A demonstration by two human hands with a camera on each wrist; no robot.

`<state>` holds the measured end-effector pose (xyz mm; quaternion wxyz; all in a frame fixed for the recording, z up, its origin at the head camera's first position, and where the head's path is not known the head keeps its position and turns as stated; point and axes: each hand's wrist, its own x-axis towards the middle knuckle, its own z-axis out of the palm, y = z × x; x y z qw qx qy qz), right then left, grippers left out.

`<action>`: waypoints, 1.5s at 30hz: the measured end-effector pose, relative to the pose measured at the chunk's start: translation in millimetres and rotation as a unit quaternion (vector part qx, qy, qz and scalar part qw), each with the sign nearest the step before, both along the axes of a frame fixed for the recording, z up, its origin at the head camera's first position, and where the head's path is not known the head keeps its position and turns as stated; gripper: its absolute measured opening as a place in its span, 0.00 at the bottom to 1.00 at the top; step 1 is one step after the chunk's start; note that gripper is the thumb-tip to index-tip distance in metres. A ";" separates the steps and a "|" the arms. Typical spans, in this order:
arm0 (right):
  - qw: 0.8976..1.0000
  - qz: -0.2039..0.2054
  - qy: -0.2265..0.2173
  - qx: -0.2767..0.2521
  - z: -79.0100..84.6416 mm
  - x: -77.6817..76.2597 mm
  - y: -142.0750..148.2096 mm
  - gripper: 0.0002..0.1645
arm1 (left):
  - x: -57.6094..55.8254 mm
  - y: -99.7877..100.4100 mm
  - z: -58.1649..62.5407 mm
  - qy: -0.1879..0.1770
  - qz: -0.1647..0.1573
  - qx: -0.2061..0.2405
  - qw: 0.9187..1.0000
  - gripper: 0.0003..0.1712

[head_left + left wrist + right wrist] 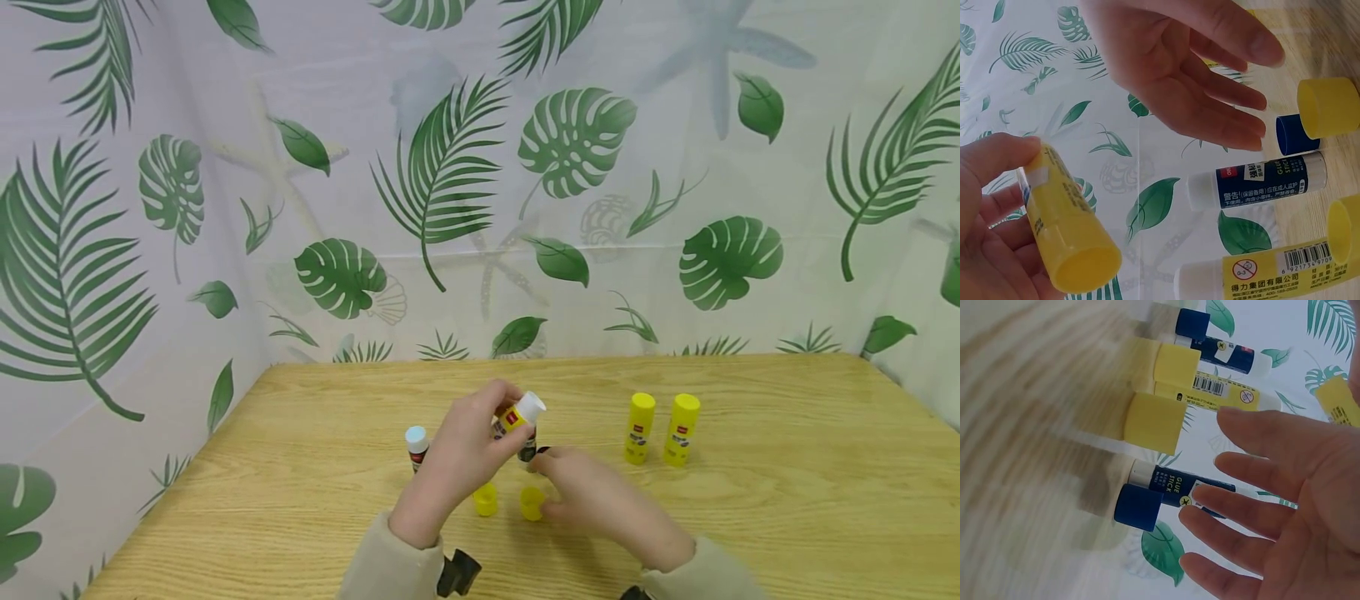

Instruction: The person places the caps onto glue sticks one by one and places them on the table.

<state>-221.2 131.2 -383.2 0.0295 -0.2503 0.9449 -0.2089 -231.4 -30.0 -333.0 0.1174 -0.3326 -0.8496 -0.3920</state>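
My left hand grips a yellow glue stick, tilted above the table with its white end up and to the right. In the left wrist view its yellow end faces the camera. My right hand is low over the table, fingers apart and holding nothing in the right wrist view. Close to it are a yellow cap and a dark blue glue stick with a blue cap. Another yellow cap lies below my left hand. A white-topped yellow glue stick stands behind, hidden in the head view.
A second dark glue stick with a white top stands left of my left hand. Two yellow glue sticks, one beside the other, stand upright at the right. A leaf-print cloth hangs behind the wooden table.
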 end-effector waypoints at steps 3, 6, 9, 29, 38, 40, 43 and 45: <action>1.000 0.014 0.007 0.012 -2.2 0.0 -0.6 0.22 | 0.2 0.3 0.2 0.005 0.001 -0.005 1.000 0.11; 0.999 0.031 0.018 0.031 -3.7 1.2 -1.2 0.23 | 0.3 0.4 0.7 0.018 0.003 -0.024 1.000 0.12; 0.998 0.045 0.021 0.041 -4.8 3.1 -2.3 0.24 | 0.0 0.7 1.1 0.042 0.006 -0.062 0.997 0.13; 0.995 0.088 0.026 0.038 -10.4 5.8 -1.2 0.17 | 1.5 2.3 -0.2 0.042 -0.064 -0.108 0.991 0.14; 0.996 0.086 0.020 -0.003 -8.9 8.0 2.2 0.21 | 0.2 2.2 -2.0 0.048 -0.097 -0.078 0.991 0.08; 0.996 0.084 0.016 -0.009 -8.5 8.1 2.2 0.18 | 0.2 1.9 -2.8 0.059 -0.101 -0.081 0.990 0.09; 0.997 0.078 0.007 -0.011 -8.2 7.7 1.6 0.14 | 0.6 1.4 -3.5 0.065 -0.104 -0.085 0.989 0.12; 0.997 0.073 0.001 -0.006 -8.2 7.8 1.0 0.13 | 0.8 1.2 -3.6 0.066 -0.106 -0.087 0.988 0.14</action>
